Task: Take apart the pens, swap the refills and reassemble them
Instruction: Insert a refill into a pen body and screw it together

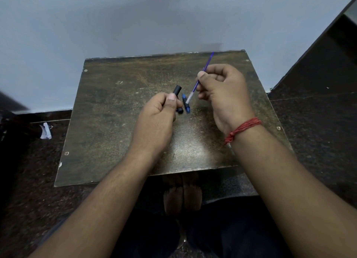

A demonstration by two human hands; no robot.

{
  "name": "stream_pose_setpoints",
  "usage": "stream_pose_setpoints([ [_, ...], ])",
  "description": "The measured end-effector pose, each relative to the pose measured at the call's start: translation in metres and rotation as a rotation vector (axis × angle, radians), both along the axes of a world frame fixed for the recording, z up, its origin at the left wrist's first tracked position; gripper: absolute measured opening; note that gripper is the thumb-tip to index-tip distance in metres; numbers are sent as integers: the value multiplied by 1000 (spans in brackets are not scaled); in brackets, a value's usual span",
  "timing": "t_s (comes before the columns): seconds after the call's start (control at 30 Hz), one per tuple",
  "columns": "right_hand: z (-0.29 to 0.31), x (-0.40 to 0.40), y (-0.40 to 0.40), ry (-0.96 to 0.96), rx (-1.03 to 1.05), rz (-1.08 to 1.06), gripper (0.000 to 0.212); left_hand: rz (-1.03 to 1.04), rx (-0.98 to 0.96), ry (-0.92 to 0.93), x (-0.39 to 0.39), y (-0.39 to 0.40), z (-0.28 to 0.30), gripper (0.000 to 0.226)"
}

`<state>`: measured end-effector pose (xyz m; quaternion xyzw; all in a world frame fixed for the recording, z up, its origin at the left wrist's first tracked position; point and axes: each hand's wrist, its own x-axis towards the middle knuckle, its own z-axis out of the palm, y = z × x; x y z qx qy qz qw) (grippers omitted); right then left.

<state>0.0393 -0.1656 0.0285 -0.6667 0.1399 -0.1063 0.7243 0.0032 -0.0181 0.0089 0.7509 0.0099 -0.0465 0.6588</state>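
Blue refill (201, 78), slanting up and away, is pinched between thumb and curled fingers of the right hand (222, 91) (a red thread (243, 129) circles that wrist). Left hand (158, 115) grips a black pen barrel (177, 90) above the worn brown desk (108, 111); a small blue pen piece (185, 103) sits between the hands, whether held or lying there I cannot tell.

A worn, scratched tabletop (119, 107) with a dull mottled sheen; matt black plastic pen barrel (177, 89); glossy blue plastic piece (185, 103); thin translucent blue plastic refill (201, 78) — and a red twisted thread wristband (243, 128).
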Motion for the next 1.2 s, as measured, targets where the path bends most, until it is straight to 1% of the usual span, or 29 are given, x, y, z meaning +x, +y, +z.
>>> stream_pose_setpoints([
  [0.07,-2,1,1,16,141,-17,10,0,4,5,0,0,-1,32],
  [0.17,-3,4,-1,23,262,-65,10,-6,6,19,0,0,-1,31],
  [0.3,-4,6,-3,11,330,-121,21,-16,23,25,1,1,-2,30],
  [0.4,-5,7,-4,1,354,-129,21,-19,24,33,1,0,-3,29],
  [0.57,-8,6,-4,-23,314,-87,20,-23,65,37,0,0,-3,32],
  [0.7,-8,5,-3,-46,224,-18,14,-24,88,25,-1,0,-2,32],
  [0.9,-7,-1,4,-25,11,205,11,-18,61,21,-1,-2,-1,31],
  [1.0,-8,-2,6,1,-19,299,4,2,11,27,1,-1,-2,30],
  [1.03,-8,-1,6,8,-9,302,3,2,11,26,1,0,-2,30],
  [1.1,-9,0,4,18,13,257,11,-7,23,24,0,-1,-3,31],
  [1.2,-9,1,2,12,16,174,15,-25,18,26,-1,-3,-3,31],
])
